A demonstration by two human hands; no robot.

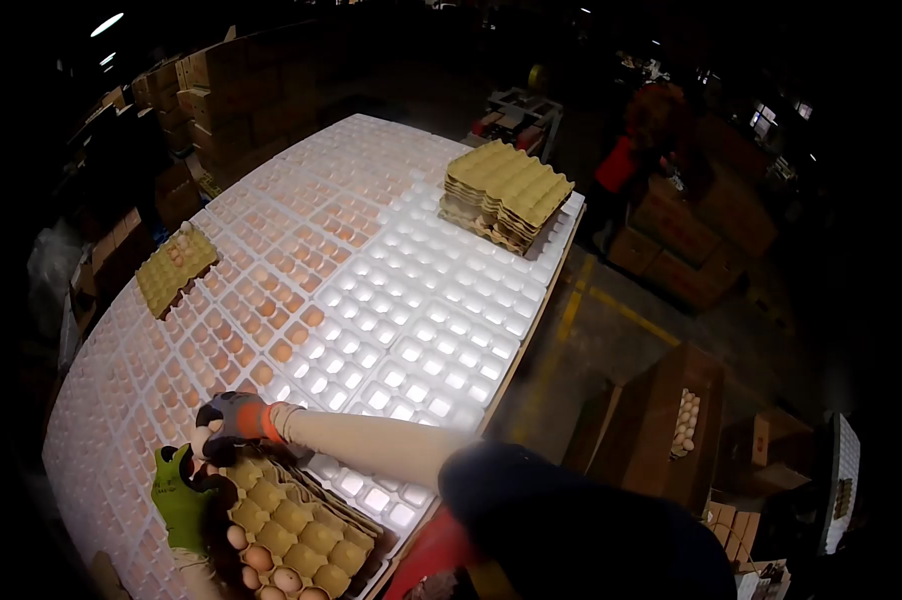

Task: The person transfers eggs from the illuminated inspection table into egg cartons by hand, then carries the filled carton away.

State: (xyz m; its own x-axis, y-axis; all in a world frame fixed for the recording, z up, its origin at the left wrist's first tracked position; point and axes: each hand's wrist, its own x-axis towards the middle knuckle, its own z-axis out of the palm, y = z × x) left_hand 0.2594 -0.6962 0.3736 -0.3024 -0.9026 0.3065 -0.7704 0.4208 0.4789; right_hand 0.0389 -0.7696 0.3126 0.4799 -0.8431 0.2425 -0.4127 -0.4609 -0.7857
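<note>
My left hand (181, 505), in a green glove with dark fingers, curves in a C shape beside a stack of moulded pulp egg trays (296, 515). Its thumb and fingers are apart, close to a pale egg at their tips. My right hand (239, 417), in a grey and orange glove, reaches across from the right with its fingers curled around eggs (206, 437); how many is hidden. Several brown eggs (258, 557) sit along the near left side of the top tray, while its other visible cups are bare. Both hands are close together over the lit table.
A glowing white table of moulded cups (411, 340) holds rows of eggs (271, 300) on its left part. Another pulp tray stack (506, 190) stands at the far right corner. A tray with eggs (178, 262) lies left. Cartons (661, 420) and a person (636, 150) are beyond the right edge.
</note>
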